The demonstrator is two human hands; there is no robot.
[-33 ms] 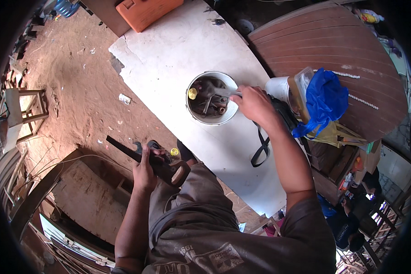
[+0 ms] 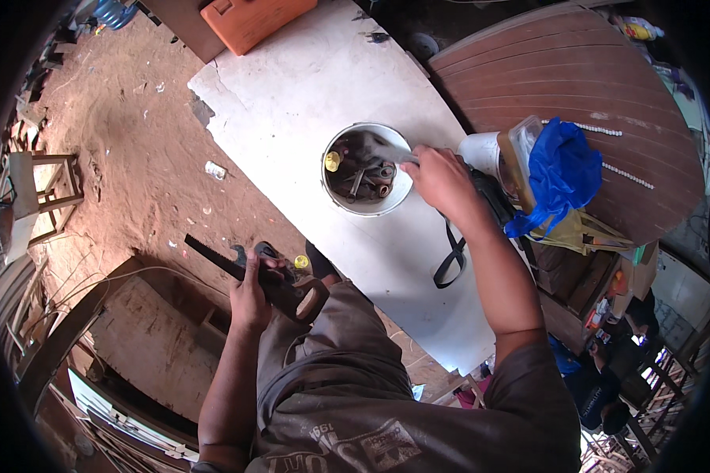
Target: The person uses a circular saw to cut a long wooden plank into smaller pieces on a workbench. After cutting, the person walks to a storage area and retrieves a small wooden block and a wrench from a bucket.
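Note:
On the white table (image 2: 418, 315) stands a white round bucket (image 2: 326, 197) with several metal tools (image 2: 356, 183) and a yellow-ended piece (image 2: 332, 162) inside. My right hand (image 2: 442, 177) reaches over its right rim, closed on a grey flat metal tool (image 2: 398, 154) whose far end is blurred within the bucket. My left hand (image 2: 252, 293), left of the table above my lap, is closed round a hand saw (image 2: 211, 256) with a dark blade and wooden handle. Bunched with the saw are a dark open-jawed tool (image 2: 267, 251) and a yellow-ended tool (image 2: 300, 262), partly hidden.
A black strap (image 2: 450, 264) lies on the table beside my right forearm. A blue bag (image 2: 564, 177) and plastic containers stand to the right. An orange case (image 2: 252, 22) sits at the table's far end. Left are a dirt floor (image 2: 150, 158) and a wooden stool (image 2: 55, 197).
The grey metal tool in my right hand has shifted slightly and is more blurred at its far end. My left hand stays put.

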